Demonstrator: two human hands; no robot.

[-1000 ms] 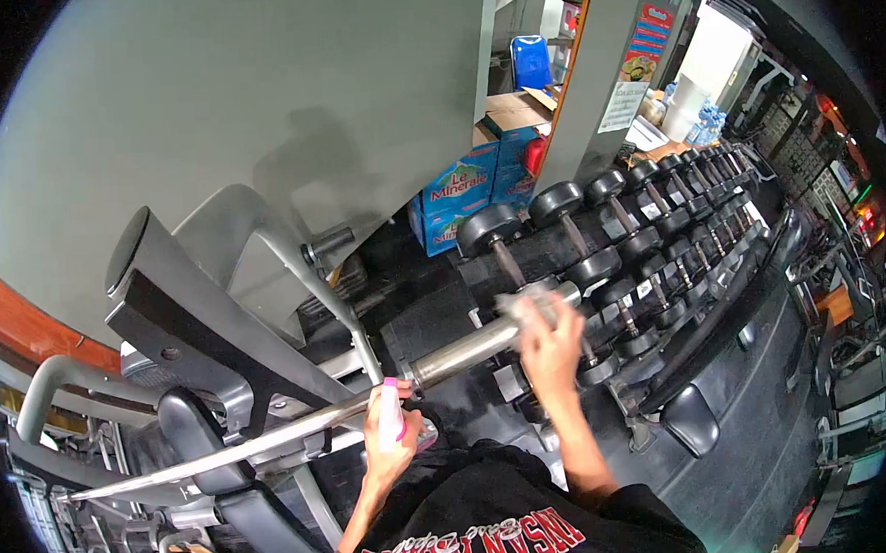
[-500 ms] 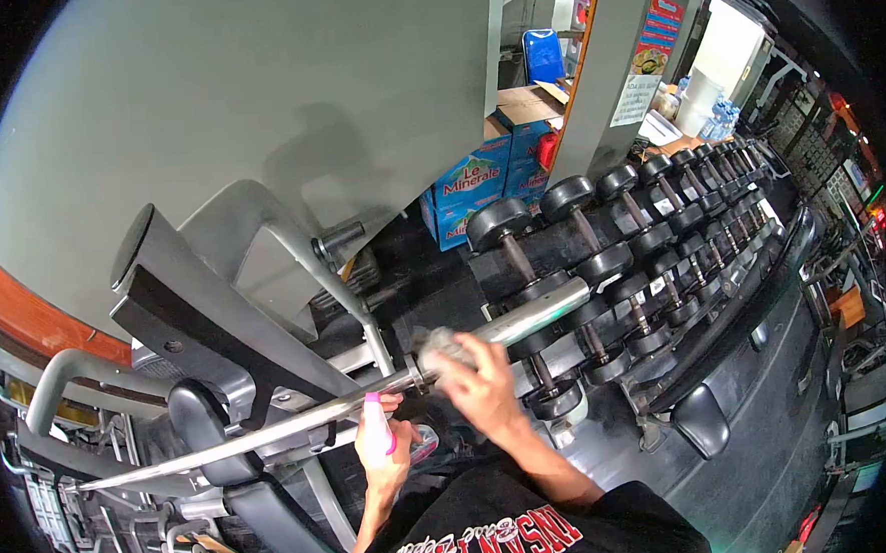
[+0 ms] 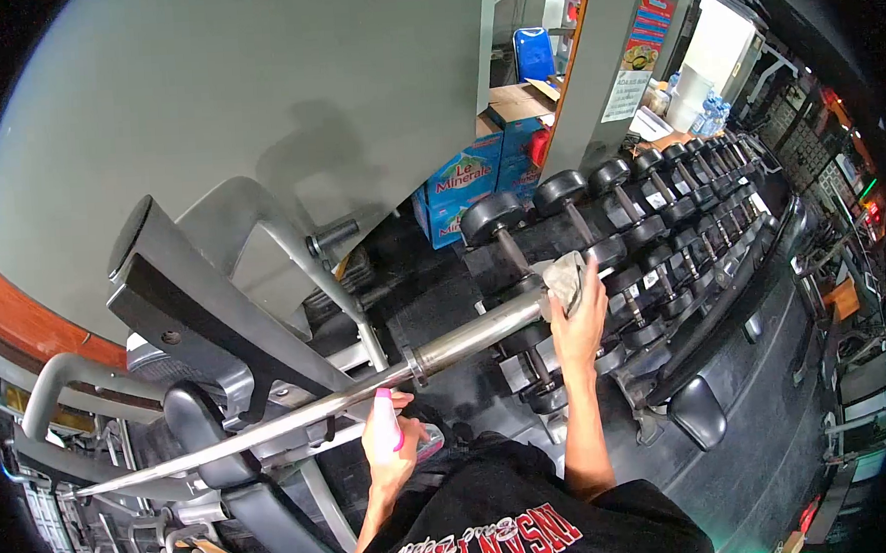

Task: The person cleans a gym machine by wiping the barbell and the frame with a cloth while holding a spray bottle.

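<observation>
A long silver barbell (image 3: 261, 435) lies across the bench frame, its thick sleeve pointing right toward the dumbbells. My right hand (image 3: 580, 319) is closed on a grey cloth (image 3: 564, 278), which is wrapped around the sleeve's outer end. Below the bar, near the collar (image 3: 414, 366), my left hand (image 3: 390, 457) grips a white and pink spray bottle (image 3: 384, 420). Part of the bottle's clear body shows beside my palm. The fingertips of my left hand are close under the bar; whether they touch it is unclear.
A rack of black dumbbells (image 3: 628, 210) runs off to the upper right. Blue cartons (image 3: 461, 187) stand behind it beside the grey wall (image 3: 223, 88). The black bench pad (image 3: 281, 525) and its grey frame (image 3: 204, 299) are at the left.
My right hand and the cloth have slid right along the sleeve, from beside the collar to its outer end. My left hand keeps the spray bottle in nearly the same place.
</observation>
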